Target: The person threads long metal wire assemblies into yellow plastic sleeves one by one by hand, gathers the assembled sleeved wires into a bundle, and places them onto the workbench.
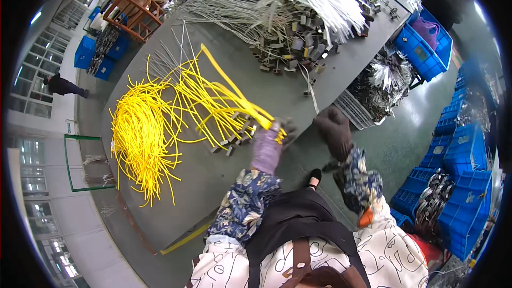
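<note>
My left hand [269, 146], in a purple glove with dark fingers, is closed round a bundle of yellow tubes [234, 93] at the table's near edge. The tubes reach up and left from the fist over the tabletop. Under them lie loose yellow tubes with thin grey wires and small metal blocks [229, 141]. My right hand [335, 132], in a dark brown glove, is just off the table edge with its fingers drawn together. A thin white strip [312, 93] runs from the heap down to these fingertips and appears pinched there. The fingertips themselves show poorly.
On the grey table [165, 224] lie a big heap of yellow tubes [141, 138] and a pile of white strands [314, 0] with metal blocks. Blue crates [464, 202] line the right side. A shelf of wire bundles [386, 77] stands beside the table. Other people are farther off.
</note>
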Tool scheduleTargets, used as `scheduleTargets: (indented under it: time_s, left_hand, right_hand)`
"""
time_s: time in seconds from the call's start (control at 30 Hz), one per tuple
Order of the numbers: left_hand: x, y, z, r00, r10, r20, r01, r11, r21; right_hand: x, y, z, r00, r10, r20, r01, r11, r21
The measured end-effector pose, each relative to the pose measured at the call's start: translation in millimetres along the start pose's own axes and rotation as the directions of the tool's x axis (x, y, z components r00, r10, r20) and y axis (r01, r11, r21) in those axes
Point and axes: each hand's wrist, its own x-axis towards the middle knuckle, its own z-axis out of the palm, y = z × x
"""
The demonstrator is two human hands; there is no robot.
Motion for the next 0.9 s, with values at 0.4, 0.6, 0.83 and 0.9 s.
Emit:
scheduleTargets:
  time_s: [0.4,0.6,0.83,0.9]
  left_hand:
    - [16.5,-51.6,34.5,0.996,-0.040,0.081,0.041,0.999,-0.009]
    - [45.0,54.2,37.8,0.967,0.253,0.028,-0.251,0.967,-0.050]
    - [31.3,110.7,49.3,0.915,0.400,-0.052,-0.397,0.916,0.065]
    - [30.9,106.9,47.1,0.908,0.412,-0.076,-0.401,0.907,0.126]
  right_hand:
    - [-354.9,278.2,-315.0,0.727,0.675,-0.127,-0.290,0.134,-0.948]
    - [-330.3,230.0,-287.4,0.662,0.684,-0.306,-0.605,0.247,-0.757]
    - [-288.9,219.2,-280.1,0.660,0.705,-0.260,-0.606,0.295,-0.739]
    - [-290.1,225.3,-289.6,0.655,0.727,-0.204,-0.646,0.400,-0.650]
